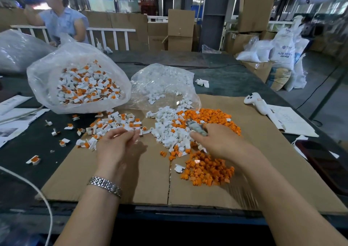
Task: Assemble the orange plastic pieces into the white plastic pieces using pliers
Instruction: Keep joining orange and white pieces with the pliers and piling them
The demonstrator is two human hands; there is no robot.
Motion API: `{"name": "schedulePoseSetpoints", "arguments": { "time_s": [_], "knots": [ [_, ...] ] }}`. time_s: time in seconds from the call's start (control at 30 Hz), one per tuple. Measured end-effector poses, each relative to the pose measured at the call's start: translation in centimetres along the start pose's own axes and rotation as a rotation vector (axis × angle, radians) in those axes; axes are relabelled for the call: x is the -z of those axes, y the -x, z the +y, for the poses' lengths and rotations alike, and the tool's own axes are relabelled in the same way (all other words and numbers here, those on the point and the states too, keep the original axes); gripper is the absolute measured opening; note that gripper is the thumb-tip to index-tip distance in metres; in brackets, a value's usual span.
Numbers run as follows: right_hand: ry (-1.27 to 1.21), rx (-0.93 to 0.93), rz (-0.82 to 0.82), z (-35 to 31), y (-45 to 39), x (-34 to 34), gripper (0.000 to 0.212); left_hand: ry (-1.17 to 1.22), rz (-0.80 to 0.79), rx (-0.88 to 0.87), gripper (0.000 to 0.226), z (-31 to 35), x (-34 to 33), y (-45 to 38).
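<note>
Left hand (pixel 117 144) hovers over the cardboard sheet (pixel 150 180), fingers (pixel 131 133) loosely curled and pinching a small white piece; exact grip blurred. Right hand (pixel 220 142) clenched around the pliers (pixel 196 128), tip pointing into the white pieces (pixel 169 133) piled mid-sheet. Orange pieces (pixel 207 168) heaped just beside and under the right hand, more toward the sheet's far edge. Assembled pieces (pixel 113 123) scattered left of the white pile, spilling onto the dark tabletop (pixel 37 142). Open bag (pixel 79 82) of assembled pieces at the far left; clear bag (pixel 163 84) of white pieces at the sheet's far edge.
</note>
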State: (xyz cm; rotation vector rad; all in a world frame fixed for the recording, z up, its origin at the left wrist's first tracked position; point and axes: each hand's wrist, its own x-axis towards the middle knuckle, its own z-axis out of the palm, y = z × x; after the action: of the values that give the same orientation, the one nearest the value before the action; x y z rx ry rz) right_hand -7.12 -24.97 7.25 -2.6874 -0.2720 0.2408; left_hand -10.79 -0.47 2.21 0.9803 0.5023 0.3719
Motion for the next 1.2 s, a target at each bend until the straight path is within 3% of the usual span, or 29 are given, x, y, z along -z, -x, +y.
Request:
{"name": "schedulePoseSetpoints", "arguments": {
  "time_s": [0.1,0.17,0.27,0.33,0.47,0.6,0.67,0.8,0.93,1.07,1.2],
  "knots": [
    [0.186,-0.128,0.121,2.8,-1.6,-0.5,0.04,0.036,-0.003,-0.044,0.02,0.5,0.5,-0.6],
    [0.259,-0.189,0.163,4.3,-2.3,-1.2,0.051,-0.023,0.07,-0.088,0.026,0.2,0.4,-0.3],
    [0.379,-0.23,0.185,5.6,-2.8,-2.3,0.065,-0.512,-0.021,-0.215,0.014,-1.8,-0.1,0.3],
    [0.427,-0.233,0.208,5.9,-3.0,-3.0,0.069,-0.722,-0.104,-0.301,0.015,-3.0,-0.9,0.2],
    [0.462,-0.228,0.236,6.0,-3.2,-4.0,0.071,-1.114,-0.114,-0.528,0.024,-3.8,-2.4,-0.9],
    [0.469,-0.211,0.229,6.0,-3.4,-4.3,0.071,-1.408,-0.139,-0.573,0.024,-4.4,-3.7,-1.3],
    [0.456,-0.211,0.21,6.0,-3.5,-4.2,0.071,-1.431,-0.142,-0.583,0.017,-4.5,-3.9,-1.2],
    [0.429,-0.205,0.272,5.6,-3.2,-4.1,0.067,-1.405,-0.238,-0.608,0.007,-4.6,-3.4,-0.8],
    [0.403,0.001,0.456,2.8,-2.2,-4.3,0.049,-1.136,-0.257,-0.433,0.008,-4.2,-2.4,-0.6],
    [0.242,0.272,0.332,-1.5,-1.1,-5.6,0.026,-0.776,-0.262,-0.256,0.017,-3.2,-1.2,-0.4],
    [0.367,0.33,0.229,-4.4,-1.2,-7.6,0.03,-0.261,-0.229,0.027,0.019,-3.1,-0.9,0.9]
  ]
}}
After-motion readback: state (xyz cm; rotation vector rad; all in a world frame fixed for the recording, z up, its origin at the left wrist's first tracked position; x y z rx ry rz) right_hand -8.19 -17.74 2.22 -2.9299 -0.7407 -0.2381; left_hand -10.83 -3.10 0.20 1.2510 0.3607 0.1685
